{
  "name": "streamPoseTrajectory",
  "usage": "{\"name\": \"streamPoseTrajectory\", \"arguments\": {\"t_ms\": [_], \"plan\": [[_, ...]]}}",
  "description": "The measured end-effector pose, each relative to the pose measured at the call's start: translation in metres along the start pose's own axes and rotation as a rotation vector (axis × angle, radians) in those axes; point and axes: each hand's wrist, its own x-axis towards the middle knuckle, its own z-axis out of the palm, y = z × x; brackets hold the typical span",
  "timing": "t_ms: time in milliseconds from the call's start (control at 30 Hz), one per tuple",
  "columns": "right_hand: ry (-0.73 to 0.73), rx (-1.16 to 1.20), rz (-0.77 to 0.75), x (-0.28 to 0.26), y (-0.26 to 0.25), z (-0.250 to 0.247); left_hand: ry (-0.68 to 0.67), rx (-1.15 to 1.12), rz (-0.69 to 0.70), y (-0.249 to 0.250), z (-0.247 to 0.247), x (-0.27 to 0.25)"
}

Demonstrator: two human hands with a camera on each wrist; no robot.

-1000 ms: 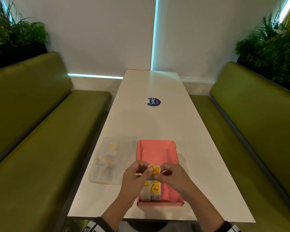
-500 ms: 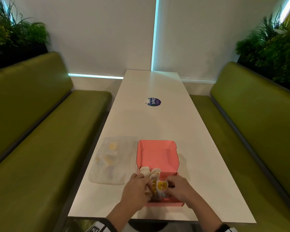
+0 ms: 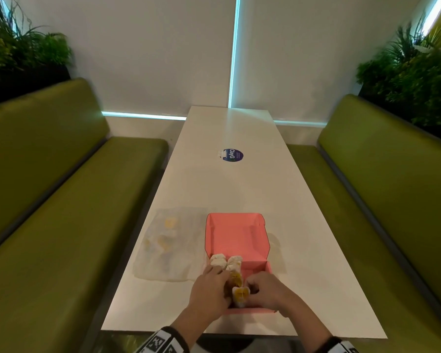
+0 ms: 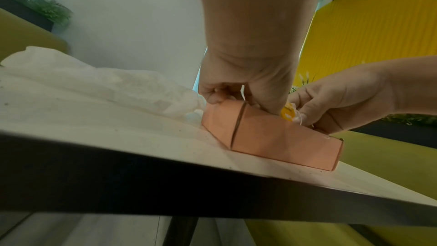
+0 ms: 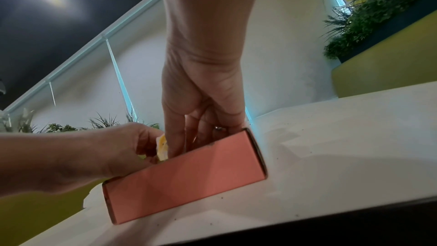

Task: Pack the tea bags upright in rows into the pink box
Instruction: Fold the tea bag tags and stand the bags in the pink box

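A pink box (image 3: 237, 240) sits open on the white bench (image 3: 229, 189), close to the near edge. Its lid leans back on the far side.

Tea bags (image 3: 225, 262) stand upright in the left part of the box, in two rows. The white tops of the far ones show. The right part of the box looks bare and pink.

Both hands reach down into the near end of the box. The left hand (image 3: 209, 293) is at the left side, against the bags. Its fingers (image 4: 212, 94) are curled, but I cannot tell what they hold. Its thumb goes down inside the near wall.

The right hand (image 3: 267, 290) is just to the right of it. Between the two hands is one tea bag with a yellow tag (image 3: 241, 295). It stands at the near end of the row, just inside the near wall. The right fingers (image 4: 305, 108) are together, pinching this bag and its white string. In the right wrist view, the thumb and fingers (image 5: 175, 137) point straight down into the box beside the yellow tag.

A clear plastic bag (image 3: 168, 245) lies flat on the bench, just left of the box. More tea bags with yellow tags show through it.

A round blue sticker (image 3: 233, 155) is further up the bench. Green seats (image 3: 61, 200) run along both sides, with plants (image 3: 413, 70) behind them.
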Motion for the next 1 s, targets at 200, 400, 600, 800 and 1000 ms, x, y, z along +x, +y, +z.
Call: {"name": "streamPoseTrajectory", "arguments": {"t_ms": [200,400,600,800,1000], "plan": [[0.008,0.067,0.033,0.007,-0.002,0.015,0.02,-0.019,0.002,-0.002,0.004,-0.001],[0.112,0.082,0.13,0.01,0.0,0.023,0.035,-0.002,0.014,-0.002,0.005,-0.002],[0.189,0.061,0.159,0.011,-0.004,0.028,0.042,-0.075,0.049,-0.005,0.004,-0.003],[0.264,0.078,0.161,0.01,-0.005,0.026,0.089,-0.255,0.037,-0.011,-0.008,-0.006],[0.326,0.018,0.132,0.013,-0.006,0.025,0.058,-0.319,-0.068,-0.024,-0.004,-0.01]]}}
